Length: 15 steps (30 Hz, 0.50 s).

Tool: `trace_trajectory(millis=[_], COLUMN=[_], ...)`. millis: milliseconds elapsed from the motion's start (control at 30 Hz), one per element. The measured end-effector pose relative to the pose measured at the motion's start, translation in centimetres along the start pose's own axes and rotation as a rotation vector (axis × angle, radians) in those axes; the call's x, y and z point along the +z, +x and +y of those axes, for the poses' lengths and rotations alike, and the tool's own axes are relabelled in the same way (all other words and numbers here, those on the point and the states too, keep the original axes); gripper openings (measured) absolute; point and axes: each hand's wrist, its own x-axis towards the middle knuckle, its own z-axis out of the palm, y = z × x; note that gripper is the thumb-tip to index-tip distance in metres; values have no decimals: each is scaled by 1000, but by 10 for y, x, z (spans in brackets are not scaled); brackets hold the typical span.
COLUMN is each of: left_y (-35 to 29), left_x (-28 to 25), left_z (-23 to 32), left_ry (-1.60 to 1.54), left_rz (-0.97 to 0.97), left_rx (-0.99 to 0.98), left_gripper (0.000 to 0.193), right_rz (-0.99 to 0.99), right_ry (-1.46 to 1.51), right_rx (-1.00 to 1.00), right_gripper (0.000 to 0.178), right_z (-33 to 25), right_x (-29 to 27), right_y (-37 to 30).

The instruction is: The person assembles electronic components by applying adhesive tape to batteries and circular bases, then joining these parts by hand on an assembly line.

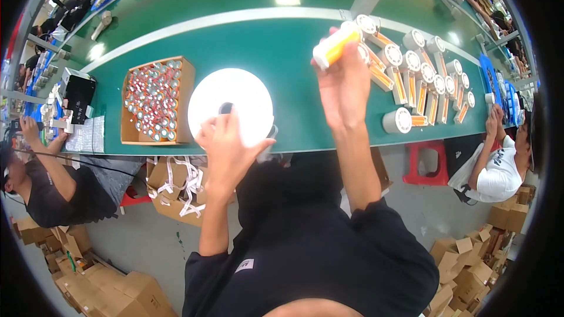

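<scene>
While a carton [158,176] of white strips sits below the table [294,82], a box [187,100] of small round parts stands left of the white disc [252,97]; white-orange units [392,56] crowd the right. Held unit [336,48]: white, orange-yellow side, tilted, beside those. Left hand [226,138]: fingers bent over disc, can't tell if pinching. Right hand [346,91]: curled round held unit.

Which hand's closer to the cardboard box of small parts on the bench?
Left. The left hand is over the white disc, just right of the cardboard box; the right hand is farther right, past the disc, holding a white-and-orange device.
</scene>
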Motion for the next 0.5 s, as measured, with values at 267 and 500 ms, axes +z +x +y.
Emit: trace_trajectory(millis=[267, 500], left_y=[45, 270], left_x=[-3, 34], left_z=[-25, -60], left_ry=[-86, 78], left_rz=[16, 270], left_rx=[145, 283], left_gripper=[45, 45], right_rz=[182, 240], right_ry=[-390, -674], right_rx=[198, 150], right_gripper=[43, 35], right_z=[8, 22], right_x=[-59, -90], right_y=[-39, -43])
